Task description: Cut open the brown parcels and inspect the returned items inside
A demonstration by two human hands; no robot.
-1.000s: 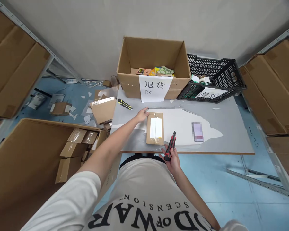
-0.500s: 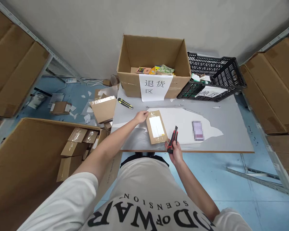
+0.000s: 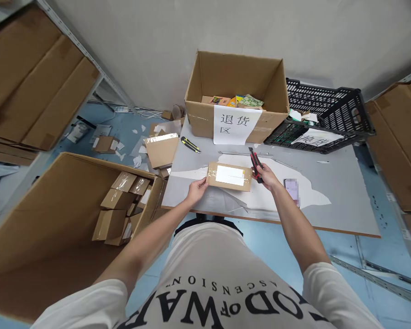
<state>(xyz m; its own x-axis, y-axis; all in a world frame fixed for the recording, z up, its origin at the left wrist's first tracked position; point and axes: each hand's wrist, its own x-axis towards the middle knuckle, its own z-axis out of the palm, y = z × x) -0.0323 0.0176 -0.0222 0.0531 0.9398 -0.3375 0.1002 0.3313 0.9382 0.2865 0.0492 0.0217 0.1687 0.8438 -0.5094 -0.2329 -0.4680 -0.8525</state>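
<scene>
A small flat cardboard parcel (image 3: 229, 176) with a white label and clear tape lies crosswise on the grey table (image 3: 332, 183). My left hand (image 3: 197, 189) grips its left end. My right hand (image 3: 267, 176) is at the parcel's right end, closed around a red and black utility knife (image 3: 255, 164) whose blade end points away from me. A phone (image 3: 292, 190) lies just right of my right forearm.
An open cardboard box (image 3: 236, 93) with a paper sign stands at the table's back, a black plastic crate (image 3: 324, 119) to its right. A yellow and black knife (image 3: 190, 144) lies at the back left. A large carton (image 3: 65, 210) with small parcels sits on the floor, left.
The parcel has been turned from lengthwise to crosswise. My left hand moved to its left end, and my right hand carried the red knife from the table's front edge up to the parcel's right end.
</scene>
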